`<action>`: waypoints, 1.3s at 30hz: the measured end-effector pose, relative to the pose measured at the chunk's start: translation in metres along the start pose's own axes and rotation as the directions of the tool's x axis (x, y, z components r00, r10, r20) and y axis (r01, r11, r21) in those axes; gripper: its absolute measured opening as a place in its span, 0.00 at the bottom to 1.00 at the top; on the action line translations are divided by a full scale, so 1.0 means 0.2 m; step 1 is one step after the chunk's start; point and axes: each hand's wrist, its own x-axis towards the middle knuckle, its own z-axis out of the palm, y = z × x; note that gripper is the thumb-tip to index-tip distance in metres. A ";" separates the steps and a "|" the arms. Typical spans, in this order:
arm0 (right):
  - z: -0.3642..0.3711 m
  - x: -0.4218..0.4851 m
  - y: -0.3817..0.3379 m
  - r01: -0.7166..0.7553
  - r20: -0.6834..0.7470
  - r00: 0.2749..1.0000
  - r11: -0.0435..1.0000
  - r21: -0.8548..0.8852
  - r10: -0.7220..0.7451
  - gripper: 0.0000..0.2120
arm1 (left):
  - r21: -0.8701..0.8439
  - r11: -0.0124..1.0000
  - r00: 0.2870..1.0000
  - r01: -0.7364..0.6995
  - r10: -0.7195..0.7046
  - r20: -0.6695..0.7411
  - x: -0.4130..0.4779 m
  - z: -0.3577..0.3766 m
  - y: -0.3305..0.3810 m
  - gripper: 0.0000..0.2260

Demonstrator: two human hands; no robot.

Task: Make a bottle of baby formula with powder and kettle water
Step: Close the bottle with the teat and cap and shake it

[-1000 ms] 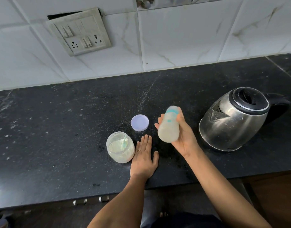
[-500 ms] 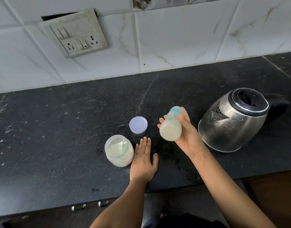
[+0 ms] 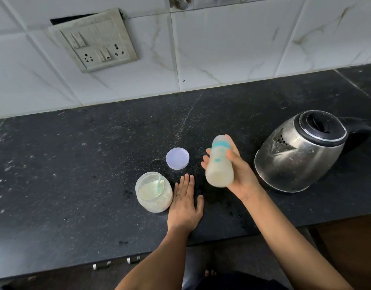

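1. Milky-white liquid fills the bottle (image 3: 219,164), so I judge the step in hand to be mixing by shaking.
2. Position check: the bottle is off the black stone counter (image 3: 75,164), between the loose lid (image 3: 177,158) and the steel kettle (image 3: 301,151). It is tilted, with the teal-ringed cap end pointing toward the wall and the base toward me.
3. Grip check: my right hand (image 3: 243,177) wraps the bottle body, with the fingers curled round the far side and the thumb over the near side. I hold the grip at mid-body, clear of the cap, so the ring cannot be twisted loose.
4. My left hand (image 3: 185,204) lies flat on the counter with straight fingers and holds nothing. It is just beside the open powder jar (image 3: 154,192); I cannot tell whether it touches the glass.
5. Shake from the wrist in short strokes. I judge wide swings risky, since the kettle is near on one side and the uncapped jar, with its scoop (image 3: 159,184) inside, is near on the other.
6. I cannot confirm from this view that the cap is fully seated. Confirm that before shaking harder.
7. Inspect the base for settled clumps; blur hides them here.
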 end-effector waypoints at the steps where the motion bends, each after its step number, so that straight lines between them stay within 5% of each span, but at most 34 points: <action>1: 0.00 0.01 0.01 0.033 -0.054 0.998 0.999 0.038 -0.031 0.48 | -0.001 1.000 1.000 -0.002 0.002 0.001 0.00 0.00 0.00 0.34; 7: -0.01 -0.02 -0.03 0.008 0.118 0.993 0.999 -0.044 -0.003 0.48 | -0.014 1.000 1.000 -0.012 0.012 -0.007 0.00 0.00 0.01 0.34; 10: 0.00 0.02 -0.04 0.110 -0.047 0.993 0.992 0.068 -0.107 0.47 | -0.010 1.000 1.000 -0.013 0.013 -0.009 -0.01 -0.01 0.01 0.34; 15: -0.02 -0.01 -0.01 -0.006 0.099 0.995 0.997 -0.080 0.014 0.47 | -0.010 1.000 1.000 -0.006 0.006 -0.009 -0.01 0.00 0.00 0.33; 19: -0.01 0.04 0.01 0.098 -0.077 0.993 0.994 0.052 -0.094 0.47 | -0.007 1.000 1.000 -0.002 0.002 -0.008 -0.01 0.00 0.00 0.33; 24: -0.04 0.00 -0.04 0.032 0.190 0.982 0.988 -0.149 -0.004 0.48 | -0.009 1.000 1.000 -0.002 0.002 -0.003 0.00 0.01 0.00 0.33; 28: -0.03 0.04 -0.03 0.093 -0.037 0.995 0.994 0.065 -0.091 0.48 | -0.008 1.000 1.000 -0.010 0.010 -0.003 0.00 0.01 0.00 0.33; 32: -0.03 0.00 -0.02 0.000 0.198 0.980 0.990 -0.142 0.028 0.49 | -0.017 1.000 1.000 -0.008 0.008 -0.006 0.00 0.01 -0.01 0.33; 36: -0.02 0.05 -0.02 0.056 -0.046 0.997 0.998 0.002 -0.056 0.52 | -0.042 0.999 1.000 -0.009 0.008 -0.012 0.00 0.01 0.00 0.33; 39: -0.04 0.04 -0.03 0.003 0.090 0.996 0.998 -0.061 0.002 0.51 | -0.034 0.999 1.000 -0.011 0.011 -0.012 0.00 0.01 0.00 0.33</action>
